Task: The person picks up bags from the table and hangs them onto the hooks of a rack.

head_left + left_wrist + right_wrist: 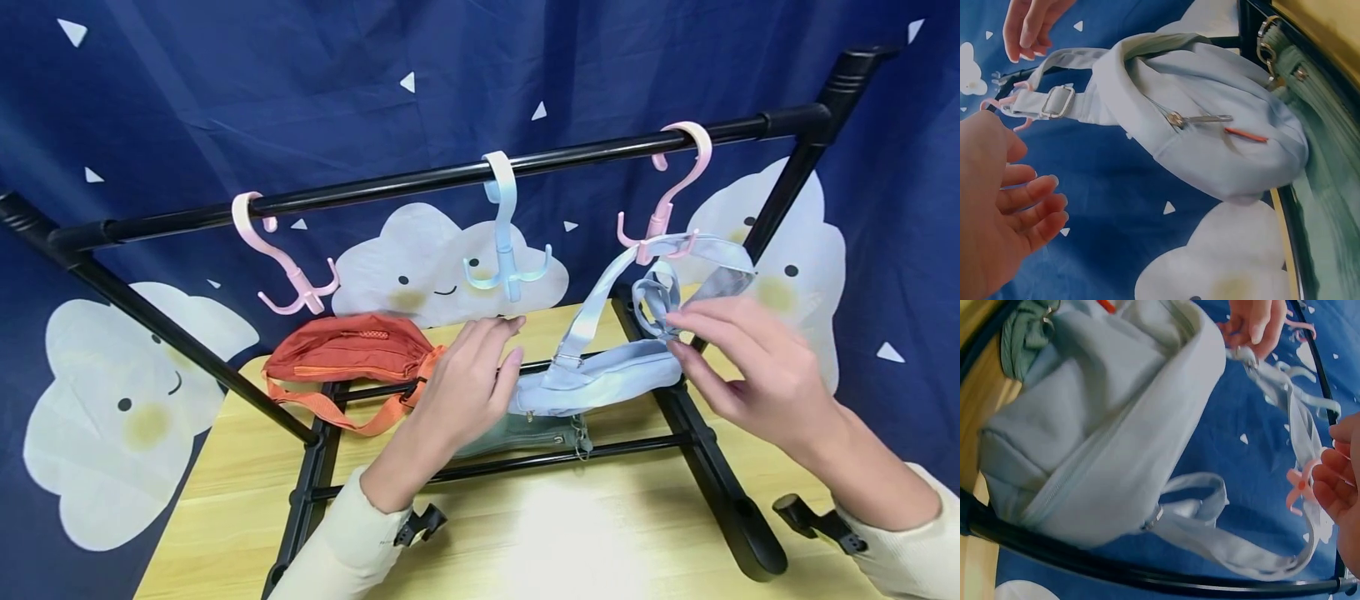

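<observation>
While the pale bag (611, 379) hides its contents, both hands (465, 383) (765, 375) have fingers (1036, 192) loosely parted.

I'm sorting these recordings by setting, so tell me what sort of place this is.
Probably an indoor corner dressed as a backdrop, perhaps a small studio: a cloud-printed blue curtain hangs behind a wood-grained tabletop, on which a black rack stands.

Pale-blue fabric bag (611, 379), rusty-orange fabric bag (352, 353), pink plastic hooks (288, 265), plus a navy cloth backdrop (300, 92) with white smiley clouds (420, 237), lol.
</observation>
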Motion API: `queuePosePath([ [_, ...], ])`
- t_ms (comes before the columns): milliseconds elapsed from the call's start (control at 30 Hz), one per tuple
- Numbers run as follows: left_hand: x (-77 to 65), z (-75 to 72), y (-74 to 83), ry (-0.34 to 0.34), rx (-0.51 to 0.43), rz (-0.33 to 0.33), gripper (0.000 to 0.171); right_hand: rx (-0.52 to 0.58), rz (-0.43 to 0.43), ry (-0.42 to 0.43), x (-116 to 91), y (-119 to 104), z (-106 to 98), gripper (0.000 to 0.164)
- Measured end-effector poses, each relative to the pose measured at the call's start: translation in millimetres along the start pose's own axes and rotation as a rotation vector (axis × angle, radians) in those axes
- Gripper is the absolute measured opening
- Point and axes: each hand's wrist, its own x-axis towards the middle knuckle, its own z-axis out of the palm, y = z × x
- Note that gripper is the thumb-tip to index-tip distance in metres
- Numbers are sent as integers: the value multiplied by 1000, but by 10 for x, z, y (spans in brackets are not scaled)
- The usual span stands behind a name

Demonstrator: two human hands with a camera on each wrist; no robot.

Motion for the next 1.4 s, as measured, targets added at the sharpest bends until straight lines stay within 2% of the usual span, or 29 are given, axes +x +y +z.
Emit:
queuePosePath([
  [133, -72, -10, -47, -27, -3, -29, 34, 37, -26, -17, -30, -61, 67, 36],
  [533, -276, -36, -188, -96, 13, -91, 36, 133, -103, -148, -162, -236, 289, 34],
  [767, -382, -43, -284, -149, 25, -137, 35, 152, -141, -222, -259, -313, 436, 31],
  [1000, -484, -43, -343, -200, 51, -158, 35, 166, -127, -319, -352, -395, 548, 28],
  [1200, -572, -31, -404, -258, 70, -175, 35, 184, -128, -360, -442, -441, 660, 26],
  [1400, -661, -45, -461, -320, 96, -210, 37, 246, -127, -413, -506, -471, 786, 25],
])
